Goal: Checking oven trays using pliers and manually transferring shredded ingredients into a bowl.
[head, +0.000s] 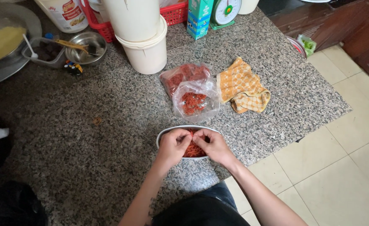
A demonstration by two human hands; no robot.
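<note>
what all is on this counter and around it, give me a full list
metal bowl: 1, silver, counter's near edge, holds red shreds
plastic bags: 2, clear with red contents, behind the bowl
cloth: 1, orange and white checked, right of the bags
buckets: 2, white, stacked, counter's far side
basket: 1, red, behind the buckets
carton: 1, blue and green, far edge
scale: 1, green, beside the carton
small steel bowl: 1, far left
counter: 1, speckled grey granite
left hand: in the shreds
right hand: in the shreds
</note>
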